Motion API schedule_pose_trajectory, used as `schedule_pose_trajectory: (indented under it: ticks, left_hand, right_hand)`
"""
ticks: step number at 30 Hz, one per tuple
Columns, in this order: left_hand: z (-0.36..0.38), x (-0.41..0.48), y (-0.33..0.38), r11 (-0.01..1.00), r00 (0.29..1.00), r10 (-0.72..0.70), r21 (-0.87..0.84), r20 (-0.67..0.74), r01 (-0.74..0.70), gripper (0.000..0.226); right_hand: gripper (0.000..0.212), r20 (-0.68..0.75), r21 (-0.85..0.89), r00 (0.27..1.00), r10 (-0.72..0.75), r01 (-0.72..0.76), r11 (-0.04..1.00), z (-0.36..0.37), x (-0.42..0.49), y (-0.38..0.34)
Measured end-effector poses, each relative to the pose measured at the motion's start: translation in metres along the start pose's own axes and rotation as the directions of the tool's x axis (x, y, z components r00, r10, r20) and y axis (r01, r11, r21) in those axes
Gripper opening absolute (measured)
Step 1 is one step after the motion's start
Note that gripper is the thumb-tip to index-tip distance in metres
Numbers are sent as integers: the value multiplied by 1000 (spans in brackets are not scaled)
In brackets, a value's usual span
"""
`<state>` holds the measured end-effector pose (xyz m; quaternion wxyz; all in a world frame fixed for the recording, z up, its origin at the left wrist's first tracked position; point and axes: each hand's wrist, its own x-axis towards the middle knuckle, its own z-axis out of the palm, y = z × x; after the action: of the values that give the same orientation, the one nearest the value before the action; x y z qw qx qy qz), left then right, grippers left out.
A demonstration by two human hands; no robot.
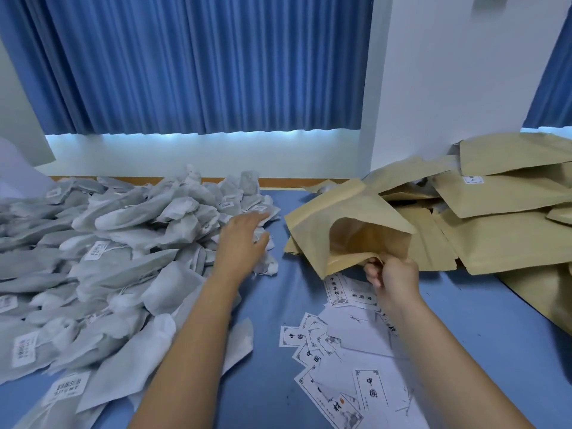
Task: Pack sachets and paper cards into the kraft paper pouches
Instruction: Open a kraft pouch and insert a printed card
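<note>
A big heap of white-grey sachets covers the left half of the blue table. My left hand reaches over the heap's right edge, fingers spread, touching sachets without clearly gripping one. My right hand pinches the lower lip of a kraft paper pouch, which is held up with its mouth open toward me. Printed paper cards lie scattered on the table below the right hand. More kraft pouches are piled at the right.
The blue table shows bare between the sachets and the cards. Blue curtains and a white wall pillar stand behind the table. A white sheet pokes in at the far left.
</note>
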<state>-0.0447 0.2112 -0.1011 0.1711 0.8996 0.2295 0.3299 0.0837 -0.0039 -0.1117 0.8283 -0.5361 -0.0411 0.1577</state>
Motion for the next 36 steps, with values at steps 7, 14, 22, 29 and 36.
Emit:
schedule_pose_trajectory:
  ticks: [7, 14, 22, 29, 36]
  left_hand:
    - [26, -5, -29, 794, 945, -285, 592, 160, 140, 45]
    - [31, -19, -11, 963, 997, -10, 270, 78, -12, 21]
    - [40, -27, 10, 982, 855, -57, 183, 515, -45, 69]
    - [33, -39, 25, 937, 944, 214, -220, -253, -272, 50]
    - [19, -57, 111, 580, 653, 687, -301, -320, -757, 53]
  right_hand:
    - [29, -5, 133, 999, 32, -31, 991, -1, 3, 2]
    - [31, -30, 207, 998, 58, -50, 977, -1, -1, -4]
    - [34, -51, 218, 996, 71, -58, 974, -3, -6, -7]
    - [28, -51, 156, 999, -6, 14, 988, -13, -6, -12]
    - [28, -19, -181, 996, -86, 81, 980, -14, -13, -8]
